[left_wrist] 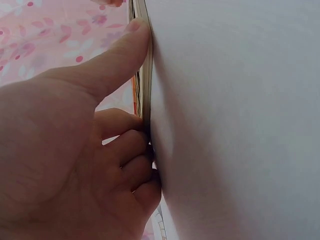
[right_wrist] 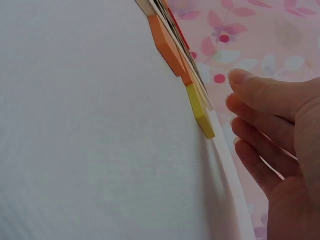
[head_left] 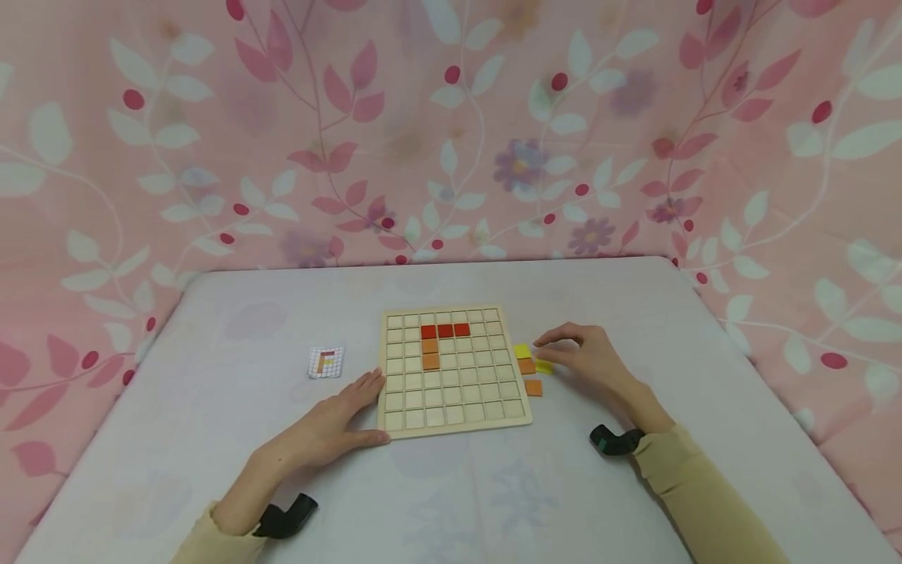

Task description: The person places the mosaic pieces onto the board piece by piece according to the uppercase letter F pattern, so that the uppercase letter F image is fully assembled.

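Observation:
A wooden grid board (head_left: pixel 458 398) lies on the table with three red tiles (head_left: pixel 445 330) in a row and two orange tiles (head_left: pixel 431 361) below the leftmost red one. My left hand (head_left: pixel 320 431) rests against the board's left edge, thumb at the near corner; the left wrist view shows the thumb (left_wrist: pixel 117 62) touching the rim. Beside the right edge lie two loose orange tiles (head_left: pixel 533 388) and two yellow tiles (head_left: pixel 521 351). Just above and right of these hovers my right hand (head_left: pixel 595 360), fingers loosely bent. In the right wrist view, no tile shows between its fingers (right_wrist: pixel 265 125).
Left of the board lies a small card (head_left: pixel 326 363) printed with a coloured grid pattern. A white cloth covers the table (head_left: pixel 479 501). Behind it hangs a pink floral curtain (head_left: pixel 451 133). A black device (head_left: pixel 615 440) sits on each wrist.

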Demonstrator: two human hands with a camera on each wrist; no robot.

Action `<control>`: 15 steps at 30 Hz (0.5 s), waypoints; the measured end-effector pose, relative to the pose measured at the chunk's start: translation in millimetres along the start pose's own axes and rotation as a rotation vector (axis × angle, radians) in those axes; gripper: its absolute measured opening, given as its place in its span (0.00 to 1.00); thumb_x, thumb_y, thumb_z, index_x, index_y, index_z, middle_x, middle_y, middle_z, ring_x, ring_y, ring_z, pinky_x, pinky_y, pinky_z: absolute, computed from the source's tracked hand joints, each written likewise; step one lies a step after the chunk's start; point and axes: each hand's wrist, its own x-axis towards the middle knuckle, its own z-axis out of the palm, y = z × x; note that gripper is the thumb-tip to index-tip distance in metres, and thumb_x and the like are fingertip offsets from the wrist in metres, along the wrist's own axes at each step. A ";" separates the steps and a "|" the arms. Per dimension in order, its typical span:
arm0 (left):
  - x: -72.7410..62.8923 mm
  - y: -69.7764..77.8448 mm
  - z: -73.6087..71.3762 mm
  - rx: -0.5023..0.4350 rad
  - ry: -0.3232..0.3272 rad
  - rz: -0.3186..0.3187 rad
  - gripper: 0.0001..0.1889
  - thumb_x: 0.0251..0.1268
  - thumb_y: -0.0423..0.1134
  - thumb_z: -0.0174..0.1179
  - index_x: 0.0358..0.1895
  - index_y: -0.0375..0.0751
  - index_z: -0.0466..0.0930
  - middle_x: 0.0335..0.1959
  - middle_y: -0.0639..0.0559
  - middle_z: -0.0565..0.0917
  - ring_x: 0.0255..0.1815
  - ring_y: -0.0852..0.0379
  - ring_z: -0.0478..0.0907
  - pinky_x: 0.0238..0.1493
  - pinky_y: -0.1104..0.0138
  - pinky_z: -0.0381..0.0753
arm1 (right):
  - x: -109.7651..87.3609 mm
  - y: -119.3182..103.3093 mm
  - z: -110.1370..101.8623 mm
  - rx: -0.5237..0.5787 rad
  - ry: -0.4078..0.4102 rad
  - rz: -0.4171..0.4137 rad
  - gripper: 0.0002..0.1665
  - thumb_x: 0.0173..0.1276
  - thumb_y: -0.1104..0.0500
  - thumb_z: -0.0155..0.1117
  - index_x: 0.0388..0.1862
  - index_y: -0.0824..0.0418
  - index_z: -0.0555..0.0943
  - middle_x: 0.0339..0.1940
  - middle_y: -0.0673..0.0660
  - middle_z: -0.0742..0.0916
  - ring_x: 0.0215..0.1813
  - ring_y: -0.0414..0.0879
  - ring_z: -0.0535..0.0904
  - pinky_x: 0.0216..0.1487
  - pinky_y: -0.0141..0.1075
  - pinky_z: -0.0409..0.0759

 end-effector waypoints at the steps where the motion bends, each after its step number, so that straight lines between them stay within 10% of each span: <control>1: 0.1 -0.2 0.2 0.000 0.000 0.001 0.49 0.62 0.61 0.65 0.79 0.39 0.54 0.82 0.46 0.52 0.82 0.41 0.47 0.76 0.41 0.53 | -0.7 2.0 -0.3 0.001 -0.003 0.007 0.14 0.61 0.45 0.76 0.43 0.47 0.89 0.46 0.47 0.89 0.60 0.49 0.78 0.70 0.55 0.66; 15: 1.1 -1.3 1.1 0.006 0.010 0.004 0.49 0.62 0.60 0.65 0.79 0.39 0.54 0.82 0.46 0.52 0.82 0.41 0.47 0.76 0.42 0.54 | 0.7 12.7 6.2 -0.043 -0.074 -0.081 0.14 0.56 0.50 0.80 0.41 0.46 0.88 0.40 0.42 0.89 0.52 0.43 0.82 0.65 0.49 0.73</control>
